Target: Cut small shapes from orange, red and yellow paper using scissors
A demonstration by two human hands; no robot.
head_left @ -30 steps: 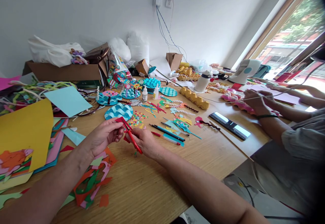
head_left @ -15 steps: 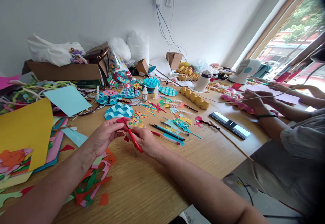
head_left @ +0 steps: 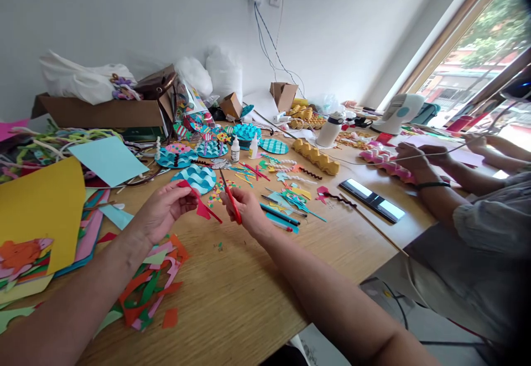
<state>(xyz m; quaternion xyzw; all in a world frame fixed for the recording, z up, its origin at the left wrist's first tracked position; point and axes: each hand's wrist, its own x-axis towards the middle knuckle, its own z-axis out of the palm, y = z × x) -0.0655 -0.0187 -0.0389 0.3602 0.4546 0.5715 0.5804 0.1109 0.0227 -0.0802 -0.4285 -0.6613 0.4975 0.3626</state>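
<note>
My left hand [head_left: 166, 208] pinches a piece of red paper [head_left: 203, 209], whose cut lower part hangs toward the right. In my right hand [head_left: 248, 209] is a pair of red-handled scissors [head_left: 235, 205], blades pointing up and away. A small gap separates the scissors from the paper. Just beyond both hands lie a blue wavy paper disc [head_left: 194, 178] and a scatter of small coloured paper dots [head_left: 218, 193]. Cut scraps of coloured paper [head_left: 155, 283] lie beneath my left forearm.
Pens [head_left: 282, 215] lie right of my right hand, near a phone-like black device [head_left: 372, 200]. Glue bottles [head_left: 235, 150], a yellow egg-carton strip [head_left: 315, 157] and a white bottle [head_left: 331, 131] stand farther back. A co-worker's hands [head_left: 415, 158] hold a cord at right.
The scissors have come away from the red paper, my right hand shifting slightly right and up. My left hand has moved a little left and turned with the paper.
</note>
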